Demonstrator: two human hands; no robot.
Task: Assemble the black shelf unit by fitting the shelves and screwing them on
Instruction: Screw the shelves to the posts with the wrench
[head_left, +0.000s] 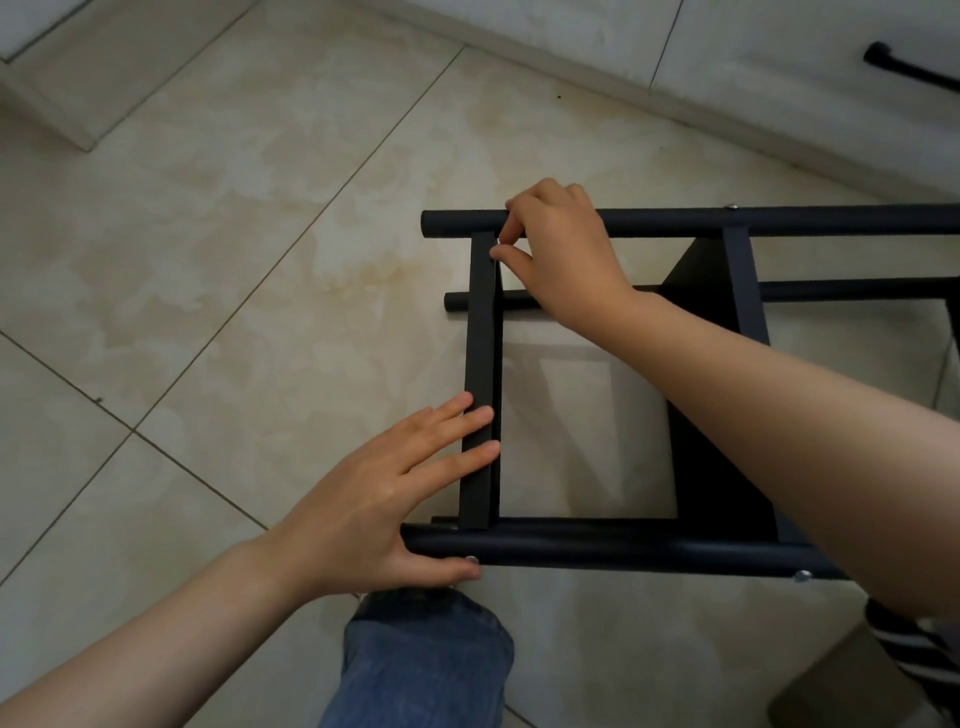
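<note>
Right hand (563, 249): my thumb and forefinger pinch a small silver screw (498, 241) at the far end of the end shelf (480, 364), by the far pole (779, 221).
Left hand (384, 499): fingers straight, pressing the shelf's near end, thumb under the near pole (623, 548).
Black shelf unit (696, 488): on its side on the tiled floor (234, 260).

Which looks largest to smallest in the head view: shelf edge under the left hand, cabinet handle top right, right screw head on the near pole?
1. shelf edge
2. cabinet handle, cropped by the frame and farther off, so true size unsure
3. screw head
Unranked: screw pinched by right hand, mostly hidden.
</note>
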